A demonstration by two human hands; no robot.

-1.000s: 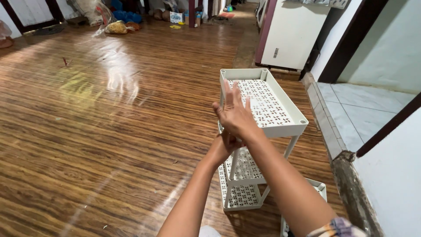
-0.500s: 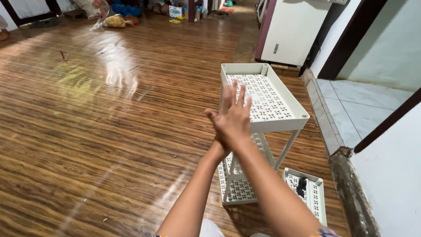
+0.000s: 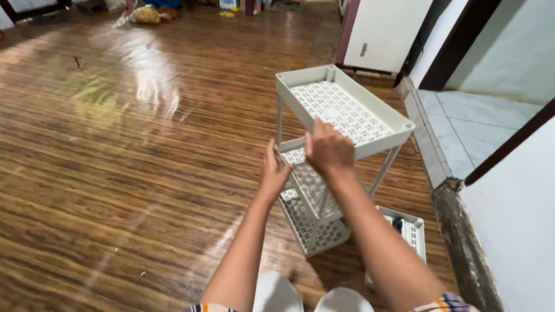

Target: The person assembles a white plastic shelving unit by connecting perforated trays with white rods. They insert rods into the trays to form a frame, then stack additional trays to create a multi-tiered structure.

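Note:
A white plastic three-tier rack (image 3: pixel 304 73) with perforated shelves stands on the wood-patterned floor in front of me, leaning a little. My right hand (image 3: pixel 328 151) is curled over the near edge of its top shelf. My left hand (image 3: pixel 273 173) is lower and to the left, fingers apart, touching the near corner of the middle shelf (image 3: pixel 312 185). A loose matching tray (image 3: pixel 413 237) lies on the floor to the rack's right, with a small dark thing (image 3: pixel 396 223) in it. My knees in pale trousers show at the bottom edge.
A white cabinet (image 3: pixel 387 29) stands behind the rack. To the right, a worn raised sill (image 3: pixel 457 231) borders a tiled floor (image 3: pixel 480 127), with a white wall (image 3: pixel 520 231) beside it. Bags and boxes (image 3: pixel 144 14) lie at the far end of the room.
Both hands came down from in front of the rack. My right hand closed over the top shelf's near edge, my left reached the middle shelf, and the rack now sits turned and tilted.

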